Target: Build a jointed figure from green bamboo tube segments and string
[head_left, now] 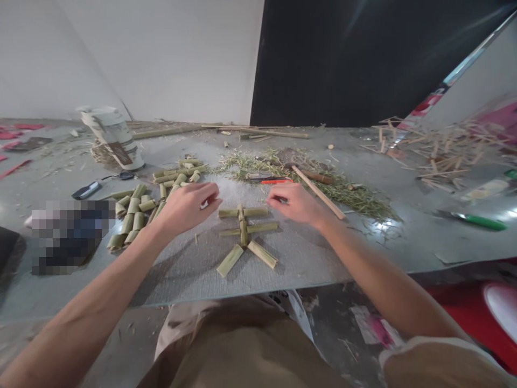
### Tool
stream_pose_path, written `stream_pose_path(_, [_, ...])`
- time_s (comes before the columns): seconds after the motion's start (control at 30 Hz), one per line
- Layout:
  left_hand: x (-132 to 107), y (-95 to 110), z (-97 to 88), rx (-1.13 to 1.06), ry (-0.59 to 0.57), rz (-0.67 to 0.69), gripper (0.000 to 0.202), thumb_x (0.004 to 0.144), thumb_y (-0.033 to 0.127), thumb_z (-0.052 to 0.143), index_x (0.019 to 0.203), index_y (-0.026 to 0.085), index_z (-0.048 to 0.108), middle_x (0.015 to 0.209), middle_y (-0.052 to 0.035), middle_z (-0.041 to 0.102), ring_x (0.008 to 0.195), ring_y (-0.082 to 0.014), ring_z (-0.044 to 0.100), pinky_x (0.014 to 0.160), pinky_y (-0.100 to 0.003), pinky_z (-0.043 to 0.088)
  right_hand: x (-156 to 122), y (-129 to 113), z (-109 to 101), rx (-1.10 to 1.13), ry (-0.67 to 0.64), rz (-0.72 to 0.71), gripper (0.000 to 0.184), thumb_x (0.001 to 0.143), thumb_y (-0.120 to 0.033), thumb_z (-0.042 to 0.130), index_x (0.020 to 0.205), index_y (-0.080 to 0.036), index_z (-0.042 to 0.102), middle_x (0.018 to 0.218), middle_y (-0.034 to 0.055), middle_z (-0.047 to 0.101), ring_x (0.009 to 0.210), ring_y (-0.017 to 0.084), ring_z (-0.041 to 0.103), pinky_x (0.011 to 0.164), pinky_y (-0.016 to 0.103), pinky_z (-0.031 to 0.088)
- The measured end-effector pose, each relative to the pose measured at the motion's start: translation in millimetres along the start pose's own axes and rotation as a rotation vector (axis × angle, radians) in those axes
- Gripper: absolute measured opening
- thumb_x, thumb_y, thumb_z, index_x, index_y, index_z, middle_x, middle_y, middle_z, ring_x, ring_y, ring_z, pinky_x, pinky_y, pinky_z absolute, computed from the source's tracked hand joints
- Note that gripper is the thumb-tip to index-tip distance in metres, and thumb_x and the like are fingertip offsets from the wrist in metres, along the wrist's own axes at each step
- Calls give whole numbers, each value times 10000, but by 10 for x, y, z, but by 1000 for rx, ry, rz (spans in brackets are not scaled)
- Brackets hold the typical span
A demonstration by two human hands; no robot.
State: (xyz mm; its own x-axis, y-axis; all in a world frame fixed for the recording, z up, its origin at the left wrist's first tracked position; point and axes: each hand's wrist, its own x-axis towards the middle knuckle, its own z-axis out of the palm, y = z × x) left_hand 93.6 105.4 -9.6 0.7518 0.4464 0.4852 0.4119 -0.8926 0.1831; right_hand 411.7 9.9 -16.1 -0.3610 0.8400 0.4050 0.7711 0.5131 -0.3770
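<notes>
Short green bamboo pieces lie arranged as a small figure (243, 233) on the grey table (307, 258): one upright piece, two crossbars and two slanted pieces at the bottom. My left hand (186, 207) hovers just left of the upper crossbar, fingers curled and pinched on something small and pale I cannot make out. To the right of that crossbar sits my right hand (298, 203), with its fingers closed in a pinch on a small dark item.
A pile of cut bamboo segments (139, 211) lies at the left, a tape roll stack (111, 134) behind it. Shavings (323, 180), an orange cutter (276, 181), a wooden stick (319, 192), long bamboo poles (226, 130), a green-handled tool (479, 220) and scattered sticks (440, 151) surround.
</notes>
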Motion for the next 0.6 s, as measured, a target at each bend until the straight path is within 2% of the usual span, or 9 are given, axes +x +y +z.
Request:
stream_pose_path(0.1, [-1, -26, -27, 35, 52, -67, 331, 1058, 303, 494, 740, 220, 458, 716, -20, 573, 618, -155, 501, 595, -293, 372, -25, 92, -4, 25, 88, 111, 356, 1031, -355, 582, 701, -230, 532, 686, -18, 576, 642, 151, 494, 652, 328, 351])
stream_pose_path(0.2, [10, -32, -39, 25, 66, -41, 410, 1068, 320, 481, 674, 216, 438, 738, -44, 582, 690, -177, 555, 625, -309, 395, -41, 151, -2, 30, 130, 175, 483, 1035, -453, 603, 651, -236, 405, 610, -44, 399, 585, 135, 373, 599, 323, 280])
stream_pose_path(0.27, [17, -31, -31, 12, 69, -36, 406, 1077, 320, 467, 685, 214, 465, 747, -46, 590, 706, -180, 570, 637, -313, 400, -41, 167, 2, 33, 136, 188, 533, 1042, -500, 595, 649, -239, 348, 604, -49, 338, 580, 132, 342, 593, 325, 258])
stream_pose_path(0.6, [24, -9, -1, -42, 29, -87, 251, 1059, 273, 474, 860, 205, 610, 860, -53, 674, 714, -171, 583, 659, -304, 413, -17, 61, 4, 58, 93, 208, 481, 1050, -453, 568, 663, -236, 382, 627, -46, 370, 601, 134, 349, 626, 322, 275])
